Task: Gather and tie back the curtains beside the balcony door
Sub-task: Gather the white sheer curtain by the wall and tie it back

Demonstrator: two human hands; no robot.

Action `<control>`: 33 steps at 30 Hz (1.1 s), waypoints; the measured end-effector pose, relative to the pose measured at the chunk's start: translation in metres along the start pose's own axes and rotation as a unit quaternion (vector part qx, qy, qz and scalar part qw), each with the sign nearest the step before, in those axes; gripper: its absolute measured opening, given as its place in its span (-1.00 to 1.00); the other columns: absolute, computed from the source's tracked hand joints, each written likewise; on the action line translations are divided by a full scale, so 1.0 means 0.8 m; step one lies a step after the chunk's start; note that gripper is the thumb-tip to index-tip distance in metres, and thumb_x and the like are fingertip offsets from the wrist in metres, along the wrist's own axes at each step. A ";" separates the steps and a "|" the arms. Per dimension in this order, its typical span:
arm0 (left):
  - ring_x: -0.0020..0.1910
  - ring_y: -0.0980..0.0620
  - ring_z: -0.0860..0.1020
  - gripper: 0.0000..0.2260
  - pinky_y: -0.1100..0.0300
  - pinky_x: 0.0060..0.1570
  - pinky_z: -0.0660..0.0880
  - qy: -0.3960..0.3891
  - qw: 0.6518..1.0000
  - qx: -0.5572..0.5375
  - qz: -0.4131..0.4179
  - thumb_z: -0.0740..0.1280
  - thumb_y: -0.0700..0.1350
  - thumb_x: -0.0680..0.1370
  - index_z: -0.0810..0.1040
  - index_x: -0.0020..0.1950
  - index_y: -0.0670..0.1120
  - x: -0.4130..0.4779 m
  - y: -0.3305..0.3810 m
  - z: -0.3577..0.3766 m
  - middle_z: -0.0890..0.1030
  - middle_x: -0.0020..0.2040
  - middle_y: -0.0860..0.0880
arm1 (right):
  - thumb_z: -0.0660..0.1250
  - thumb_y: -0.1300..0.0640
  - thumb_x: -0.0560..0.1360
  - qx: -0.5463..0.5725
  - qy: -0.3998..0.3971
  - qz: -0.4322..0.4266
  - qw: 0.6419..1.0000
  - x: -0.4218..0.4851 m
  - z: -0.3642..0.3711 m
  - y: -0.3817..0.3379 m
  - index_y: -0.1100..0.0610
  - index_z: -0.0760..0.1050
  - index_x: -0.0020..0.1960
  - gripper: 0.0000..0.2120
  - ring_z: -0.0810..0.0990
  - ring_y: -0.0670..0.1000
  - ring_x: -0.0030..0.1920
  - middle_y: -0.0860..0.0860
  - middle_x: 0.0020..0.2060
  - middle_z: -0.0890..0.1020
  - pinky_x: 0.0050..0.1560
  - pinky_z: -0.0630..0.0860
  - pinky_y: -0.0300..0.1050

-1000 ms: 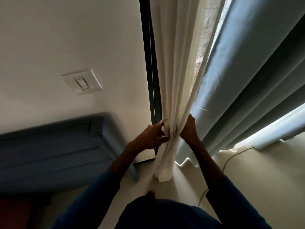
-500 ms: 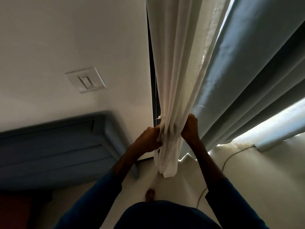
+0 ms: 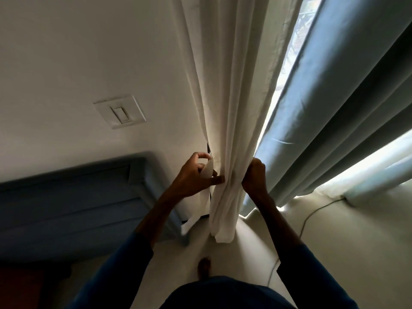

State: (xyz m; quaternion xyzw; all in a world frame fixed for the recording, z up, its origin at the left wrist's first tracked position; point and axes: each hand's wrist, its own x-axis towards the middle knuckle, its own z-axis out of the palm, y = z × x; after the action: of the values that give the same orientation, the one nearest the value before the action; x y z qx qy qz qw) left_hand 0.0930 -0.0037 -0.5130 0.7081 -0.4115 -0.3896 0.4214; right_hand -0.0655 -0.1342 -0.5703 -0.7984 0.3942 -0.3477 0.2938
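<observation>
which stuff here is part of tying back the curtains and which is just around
In the job: white curtain, tie strip, blue curtain, left hand, right hand.
Just around: light switch, blue padded furniture, floor cable.

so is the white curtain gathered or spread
Gathered: the white curtain narrows to a tight bundle gripped by the right hand, while the left hand holds a loose strip beside it.

- left hand [image 3: 192, 175]: fingers curled, pinching white strip [image 3: 208, 169], thumb stretched toward right hand
- right hand [image 3: 255, 176]: level with left, fist curled round gathered white curtain [image 3: 225, 130]
- forearms [image 3: 160, 210] bare, reaching forward; blue sleeves [image 3: 124, 264] at elbows
</observation>
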 end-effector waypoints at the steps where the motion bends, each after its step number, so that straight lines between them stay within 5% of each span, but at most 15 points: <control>1: -0.15 0.05 0.66 -0.34 0.13 -0.09 0.62 0.018 0.999 0.033 0.022 0.62 0.01 0.31 0.34 0.28 0.04 -0.003 0.003 0.002 0.68 -0.15 0.03 | 0.42 0.26 0.34 0.005 -0.003 0.002 1.000 -0.001 -0.002 -0.001 0.05 0.33 -0.35 -0.72 0.34 -0.14 -0.48 -0.17 -0.51 0.36 -0.42 0.24 -0.39; 4: -0.29 0.14 0.53 -0.31 0.10 -0.17 0.60 0.043 0.979 0.167 0.107 0.59 0.11 0.33 0.33 0.32 0.01 -0.011 0.005 0.006 0.56 -0.16 0.11 | 0.39 0.21 0.30 0.023 -0.006 -0.021 1.000 -0.003 -0.010 -0.009 0.04 0.25 -0.38 -0.70 0.33 -0.09 -0.47 -0.21 -0.52 0.33 -0.49 0.24 -0.44; 7: -0.17 0.13 0.51 -0.15 0.04 -0.14 0.62 0.070 0.927 0.330 0.162 0.46 0.44 0.24 0.29 0.33 0.00 -0.018 0.008 0.011 0.47 0.02 0.09 | 0.36 0.19 0.30 0.017 0.002 0.013 1.000 -0.004 -0.012 -0.012 -0.02 0.16 -0.44 -0.63 0.30 -0.10 -0.49 -0.22 -0.54 0.29 -0.50 0.22 -0.38; 10: -0.04 0.06 0.57 -0.08 0.14 -0.07 0.61 0.135 0.929 0.311 0.150 0.36 0.58 0.15 0.37 0.32 0.04 -0.022 0.016 0.032 0.47 0.18 0.00 | 0.44 0.17 0.34 -0.006 0.007 0.035 0.999 -0.005 -0.009 -0.008 0.14 0.42 -0.40 -0.77 0.47 0.00 -0.44 -0.08 -0.48 0.45 -0.42 0.27 -0.31; 14: -0.05 0.15 0.62 -0.28 0.19 -0.01 0.63 0.211 0.938 0.217 0.168 0.44 0.46 0.27 0.55 0.22 -0.01 -0.017 0.024 0.060 0.64 0.07 0.06 | 0.28 0.06 0.38 0.005 0.036 0.034 0.999 -0.017 -0.004 -0.022 0.32 0.60 -0.23 -0.69 0.53 -0.02 -0.37 0.09 -0.42 0.60 -0.37 0.25 -0.56; 17: -0.13 0.13 0.67 -0.44 0.23 -0.06 0.63 0.218 0.940 0.206 0.166 0.43 0.36 0.39 0.59 0.19 -0.01 -0.023 0.027 0.064 0.70 0.00 0.06 | 0.35 0.20 0.47 -0.017 0.035 0.060 0.997 -0.022 -0.004 -0.028 0.35 0.61 -0.16 -0.81 0.64 0.19 -0.31 0.21 -0.33 0.66 -0.33 0.33 -0.39; 21: -0.26 0.10 0.67 -0.63 0.20 -0.14 0.64 0.257 0.924 0.241 0.150 0.41 0.23 0.50 0.67 0.06 -0.04 -0.026 0.030 0.058 0.72 -0.13 0.03 | 0.37 -0.03 0.58 0.002 0.031 0.096 0.995 -0.024 -0.008 -0.031 0.27 0.59 -0.19 -0.64 0.51 0.10 -0.41 0.02 -0.41 0.51 -0.38 0.27 -0.31; 27: -0.29 0.00 0.65 -0.59 0.17 -0.10 0.54 0.295 0.898 0.319 0.072 0.34 0.24 0.53 0.69 -0.07 -0.10 -0.026 0.046 0.047 0.70 -0.24 -0.02 | 0.38 -0.16 0.54 -0.031 0.053 0.099 0.993 -0.036 -0.035 -0.042 0.02 0.33 -0.36 -0.57 0.35 -0.16 -0.50 -0.15 -0.53 0.35 -0.43 0.28 -0.42; 31: -0.22 -0.03 0.66 -0.62 0.04 -0.03 0.62 0.272 0.918 0.285 0.053 0.38 0.22 0.51 0.65 -0.06 -0.12 -0.023 0.052 0.054 0.69 -0.20 -0.04 | 0.37 -0.06 0.57 -0.012 0.037 0.077 0.996 -0.060 -0.037 -0.052 0.22 0.55 0.05 -0.68 0.45 -0.21 -0.36 -0.13 -0.28 0.55 -0.23 0.33 -0.57; 33: -0.21 -0.03 0.67 -0.62 0.08 -0.03 0.62 0.257 0.929 0.261 0.054 0.40 0.20 0.49 0.65 -0.05 -0.13 -0.024 0.055 0.059 0.70 -0.18 -0.05 | 0.31 -0.03 0.61 0.007 -0.001 0.053 0.999 -0.071 -0.032 -0.054 0.24 0.47 0.27 -0.61 0.61 -0.09 -0.16 0.00 -0.08 0.65 -0.11 0.49 -0.36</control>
State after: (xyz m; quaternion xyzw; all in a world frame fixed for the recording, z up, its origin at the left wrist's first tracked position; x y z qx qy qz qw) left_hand 0.0329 -0.0124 -0.4850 0.8456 -0.4139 -0.0501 0.3334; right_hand -0.0922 -0.0693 -0.5415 -0.7746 0.4336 -0.3332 0.3178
